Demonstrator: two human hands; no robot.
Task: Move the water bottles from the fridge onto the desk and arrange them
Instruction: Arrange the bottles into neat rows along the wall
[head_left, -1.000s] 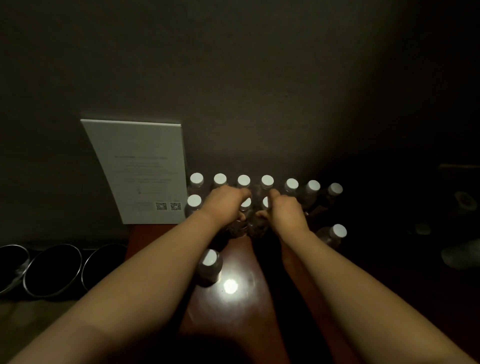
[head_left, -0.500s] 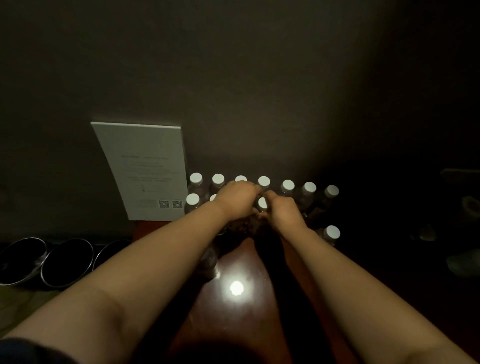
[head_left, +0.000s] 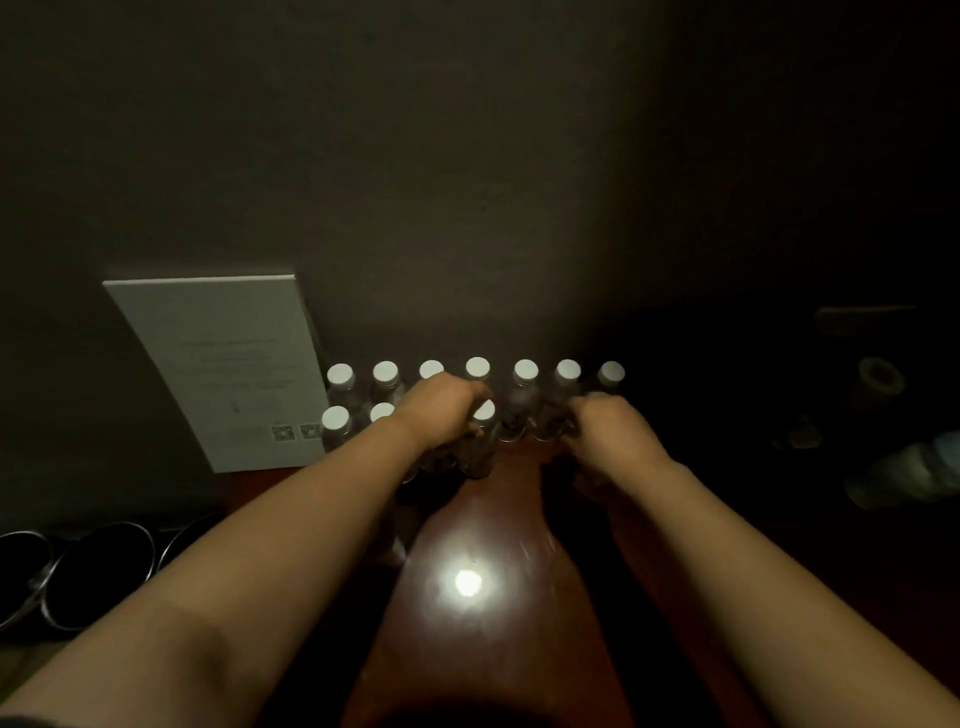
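Several clear water bottles with white caps stand on the reddish-brown desk (head_left: 498, 649). The back row (head_left: 524, 372) runs along the wall, and a shorter front row (head_left: 336, 418) stands at the left. My left hand (head_left: 441, 410) curls round a front-row bottle whose cap it hides, just left of the bottle with a visible cap (head_left: 484, 411). My right hand (head_left: 610, 431) is curled over a separate bottle (head_left: 589, 480) at the right end; only its dim lower body shows.
A white printed card (head_left: 223, 364) leans on the wall left of the bottles. Metal bowls (head_left: 104, 566) sit low at the left, off the desk. Dim, unclear objects (head_left: 904, 467) lie in the dark at the right. A lamp glare (head_left: 467, 582) marks mid-desk.
My right hand has moved from the middle of the front row to the lone bottle at the right and now covers its cap. My left hand stays on the front row.
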